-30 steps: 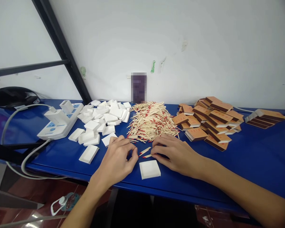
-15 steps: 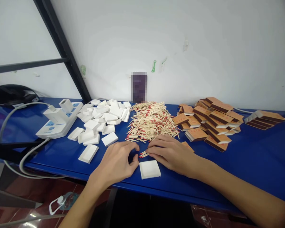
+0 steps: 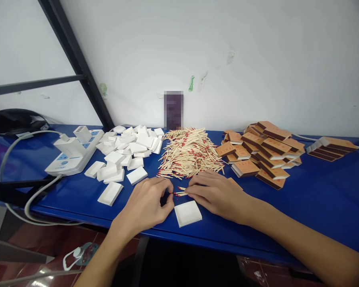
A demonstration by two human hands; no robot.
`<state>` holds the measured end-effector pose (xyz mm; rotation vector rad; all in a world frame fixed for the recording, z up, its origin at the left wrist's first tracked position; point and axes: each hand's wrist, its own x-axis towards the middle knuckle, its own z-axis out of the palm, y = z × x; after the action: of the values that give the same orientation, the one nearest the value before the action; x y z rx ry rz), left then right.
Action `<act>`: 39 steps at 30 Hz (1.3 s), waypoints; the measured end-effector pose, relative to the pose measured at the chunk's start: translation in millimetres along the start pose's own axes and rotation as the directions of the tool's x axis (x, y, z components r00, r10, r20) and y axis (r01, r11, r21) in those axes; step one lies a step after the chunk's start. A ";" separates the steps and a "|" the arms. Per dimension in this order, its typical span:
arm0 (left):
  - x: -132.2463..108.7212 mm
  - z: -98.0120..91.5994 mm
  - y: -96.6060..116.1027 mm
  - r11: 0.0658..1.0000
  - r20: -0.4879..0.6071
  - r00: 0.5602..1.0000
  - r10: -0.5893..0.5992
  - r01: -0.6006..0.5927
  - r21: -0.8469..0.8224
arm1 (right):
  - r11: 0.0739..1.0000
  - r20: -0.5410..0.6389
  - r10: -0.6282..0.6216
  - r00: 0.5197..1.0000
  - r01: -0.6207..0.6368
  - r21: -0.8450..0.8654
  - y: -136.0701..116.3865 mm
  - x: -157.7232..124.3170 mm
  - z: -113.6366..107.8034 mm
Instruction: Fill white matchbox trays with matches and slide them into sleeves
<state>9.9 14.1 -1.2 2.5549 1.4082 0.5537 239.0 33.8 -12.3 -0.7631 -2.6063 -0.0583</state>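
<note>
My right hand (image 3: pixel 218 195) pinches several red-headed matches (image 3: pixel 182 194) between thumb and fingers, their heads pointing left. Facing it, my left hand (image 3: pixel 151 200) has thumb and index finger brought together at the head of the match that sticks out farthest. Just in front of both hands lies a white matchbox tray (image 3: pixel 188 213), slightly turned on the blue table. Behind my hands rises a big heap of loose matches (image 3: pixel 191 153). The remaining fingers of my left hand are curled and partly hidden.
White matchbox trays (image 3: pixel 137 145) are piled at the left, brown matchbox sleeves (image 3: pixel 260 153) at the right. More boxes (image 3: pixel 332 148) stand at far right. A power strip (image 3: pixel 77 155) with cables lies left on the blue table (image 3: pixel 323 207). A blurred dark rectangle (image 3: pixel 173 111) stands by the wall.
My left thumb and index finger have closed together at the match heads. The matches in my right hand have spread slightly. The white tray in front has turned a little.
</note>
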 end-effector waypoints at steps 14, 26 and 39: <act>1.0 -0.4 -3.2 0.990 0.051 0.998 0.026 -0.018 -0.142 | 0.997 -0.014 -0.018 1.000 0.019 0.072 -0.5 0.6 0.9; 1.3 0.3 -2.6 0.995 0.010 0.998 -0.058 0.059 -0.086 | 0.999 0.012 0.030 0.999 -0.031 0.018 3.3 0.1 -1.2; 2.1 1.2 -4.4 0.993 0.033 0.999 0.020 -0.016 -0.113 | 0.998 -0.024 0.028 0.999 -0.027 0.049 1.8 0.6 -0.9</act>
<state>8.0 18.2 -3.3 2.4788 1.3052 0.5734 239.8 35.5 -11.4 -0.7756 -2.5631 0.0042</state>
